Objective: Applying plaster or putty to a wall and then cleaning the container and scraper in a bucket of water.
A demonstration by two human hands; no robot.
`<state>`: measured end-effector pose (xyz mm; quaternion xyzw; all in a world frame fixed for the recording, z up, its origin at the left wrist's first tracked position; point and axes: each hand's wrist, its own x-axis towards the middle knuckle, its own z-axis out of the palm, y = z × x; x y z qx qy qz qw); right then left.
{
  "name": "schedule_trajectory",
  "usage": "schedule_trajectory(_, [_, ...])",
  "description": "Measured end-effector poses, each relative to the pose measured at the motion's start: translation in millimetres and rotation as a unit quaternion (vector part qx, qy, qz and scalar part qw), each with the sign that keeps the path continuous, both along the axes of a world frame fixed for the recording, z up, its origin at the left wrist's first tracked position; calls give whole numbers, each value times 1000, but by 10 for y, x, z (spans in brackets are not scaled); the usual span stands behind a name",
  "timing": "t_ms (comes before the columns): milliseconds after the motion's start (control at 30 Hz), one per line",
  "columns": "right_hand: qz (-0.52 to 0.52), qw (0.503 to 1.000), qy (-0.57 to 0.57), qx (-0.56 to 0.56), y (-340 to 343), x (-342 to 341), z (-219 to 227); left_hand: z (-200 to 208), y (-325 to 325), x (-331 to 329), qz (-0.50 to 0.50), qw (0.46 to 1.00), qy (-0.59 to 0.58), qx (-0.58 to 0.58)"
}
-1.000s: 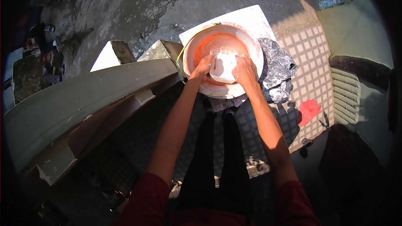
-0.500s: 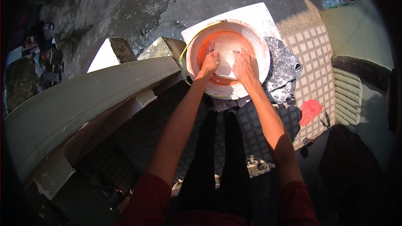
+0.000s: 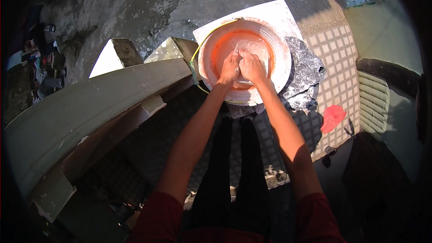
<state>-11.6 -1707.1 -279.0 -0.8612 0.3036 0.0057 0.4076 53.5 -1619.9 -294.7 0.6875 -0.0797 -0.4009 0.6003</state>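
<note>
Both hands reach into a bucket [image 3: 282, 63] with a whitish-coated outer rim, an orange inside and a yellow-green handle along its left side. Inside lies a pale, wet-looking mass or vessel [image 3: 265, 54] with a straight lower edge; its kind is hard to make out. My left hand [image 3: 230, 66] is closed over its left part, fingers curled and pointing away from me. Close beside it, nearly touching, my right hand [image 3: 252, 66] is closed too, fingers bent inward. Whatever the fingertips hold is hidden.
Beneath the bucket is a white board [image 3: 279, 14]. A crumpled grey-black, white-smeared cloth or bag [image 3: 302, 74] lies at its right. A red crumpled piece [image 3: 333, 118] rests on the tiled floor [image 3: 330, 54]. A curved greenish wall [image 3: 99, 94] runs along the left.
My hands have come together at the middle of the bucket. The right hand moved left and its spread fingers curled in; the left shifted slightly right.
</note>
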Motion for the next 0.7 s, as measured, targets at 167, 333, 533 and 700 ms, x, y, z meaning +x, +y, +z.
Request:
schedule_trajectory(167, [72, 997, -29, -2, 4, 26, 182, -17, 49, 60, 46, 995, 80, -33])
schedule_trajectory(333, [160, 987, 11, -27, -75, -172, 288, -67, 68, 104, 22, 998, 52, -24])
schedule_trajectory(533, [218, 974, 54, -28, -247, -283, 531, -53, 38, 90, 5, 998, 41, 36])
schedule_trajectory(700, [-46, 981, -70, -176, -299, -148, 406, -182, 80, 285, -44, 983, -37, 176])
